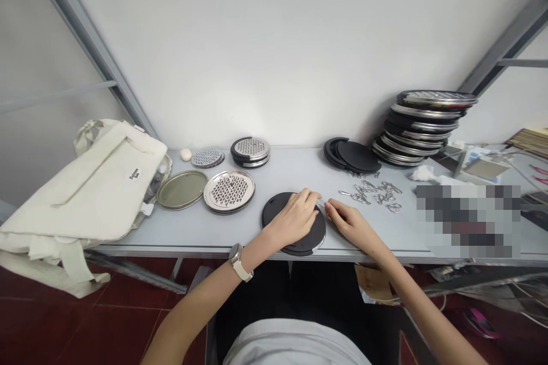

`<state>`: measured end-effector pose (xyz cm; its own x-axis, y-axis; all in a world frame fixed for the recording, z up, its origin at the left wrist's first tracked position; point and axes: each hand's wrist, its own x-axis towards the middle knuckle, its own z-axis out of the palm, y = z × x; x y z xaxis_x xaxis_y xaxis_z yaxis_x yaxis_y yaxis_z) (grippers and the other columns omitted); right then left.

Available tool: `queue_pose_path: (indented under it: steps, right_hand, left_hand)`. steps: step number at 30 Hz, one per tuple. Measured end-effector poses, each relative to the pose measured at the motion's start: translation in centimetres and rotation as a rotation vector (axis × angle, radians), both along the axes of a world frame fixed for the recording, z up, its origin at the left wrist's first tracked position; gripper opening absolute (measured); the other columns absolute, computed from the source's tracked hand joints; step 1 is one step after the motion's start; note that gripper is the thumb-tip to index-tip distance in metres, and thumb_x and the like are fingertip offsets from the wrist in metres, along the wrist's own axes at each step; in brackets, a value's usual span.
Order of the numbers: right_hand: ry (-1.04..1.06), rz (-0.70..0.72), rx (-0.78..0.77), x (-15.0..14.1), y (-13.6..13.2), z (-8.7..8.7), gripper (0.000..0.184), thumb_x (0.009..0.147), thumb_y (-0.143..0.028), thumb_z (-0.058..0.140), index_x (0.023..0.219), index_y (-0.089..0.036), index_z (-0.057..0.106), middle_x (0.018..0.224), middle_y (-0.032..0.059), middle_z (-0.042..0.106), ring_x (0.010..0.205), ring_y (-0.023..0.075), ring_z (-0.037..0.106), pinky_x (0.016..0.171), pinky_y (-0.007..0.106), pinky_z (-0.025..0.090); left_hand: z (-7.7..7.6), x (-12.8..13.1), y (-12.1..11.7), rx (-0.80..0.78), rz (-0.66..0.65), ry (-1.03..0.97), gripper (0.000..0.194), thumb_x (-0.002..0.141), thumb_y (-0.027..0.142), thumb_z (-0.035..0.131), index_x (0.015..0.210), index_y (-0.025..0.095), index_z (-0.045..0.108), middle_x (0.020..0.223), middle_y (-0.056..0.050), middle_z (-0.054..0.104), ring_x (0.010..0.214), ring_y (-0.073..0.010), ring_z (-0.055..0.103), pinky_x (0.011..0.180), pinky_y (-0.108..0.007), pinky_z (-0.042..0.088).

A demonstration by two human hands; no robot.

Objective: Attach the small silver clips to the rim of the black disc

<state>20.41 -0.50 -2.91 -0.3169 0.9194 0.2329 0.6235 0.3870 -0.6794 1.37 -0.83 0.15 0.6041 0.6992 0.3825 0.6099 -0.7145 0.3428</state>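
A round black disc (274,205) with a silvery rim lies near the table's front edge. Over its right half is my left hand (297,217), closed with bent fingers at the disc's upper right edge. My right hand (349,225) is closed in a pinch just beside that edge, on a small metal clip (321,203) that shows only in part between the two hands. Several loose metal clips (370,189) are scattered beyond my right hand. Further left lie a perforated silvery grater disc (231,190) and a plain greenish metal disc (182,189).
A tall stack of black and silvery discs (422,128) leans at the back right, beside black round pieces (357,155). More perforated discs (252,149) stand along the wall. A cream bag (85,182) hangs over the left end. Pixelated items (468,221) lie at the right.
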Motion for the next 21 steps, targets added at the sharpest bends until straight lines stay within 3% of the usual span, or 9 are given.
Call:
queue_pose_path:
  steps: [10,16,21]
  right_hand:
    - [-0.079,0.035,0.046,-0.27,-0.11,0.34,0.034,0.098,-0.037,0.033,0.069,-0.021,0.039,0.060,-0.0024,0.049,0.057,0.0143,0.049,0.058,0.026,0.035]
    - [-0.074,0.057,0.030,-0.63,0.26,0.46,0.030,0.098,-0.036,0.033,0.080,-0.020,0.051,0.073,0.0017,0.062,0.066,0.0172,0.057,0.064,0.027,0.038]
    - [-0.055,0.091,0.021,-0.17,0.29,0.23,0.033,0.098,-0.036,0.033,0.074,-0.020,0.047,0.068,0.0002,0.058,0.063,0.0159,0.054,0.062,0.026,0.037]
  left_hand:
    - [-0.36,0.06,0.18,0.002,-0.027,-0.018,0.024,0.095,0.016,0.043,0.118,0.018,0.043,0.110,-0.008,0.053,0.105,-0.0224,0.052,0.094,-0.038,0.043]
    - [-0.24,0.06,0.21,-0.002,-0.013,0.005,0.022,0.095,0.016,0.042,0.117,0.018,0.044,0.111,-0.009,0.053,0.104,-0.0226,0.053,0.094,-0.039,0.042]
    - [-0.30,0.17,0.16,-0.019,-0.020,0.002,0.023,0.096,0.017,0.041,0.119,0.018,0.044,0.111,-0.008,0.057,0.107,-0.0218,0.053,0.096,-0.038,0.040]
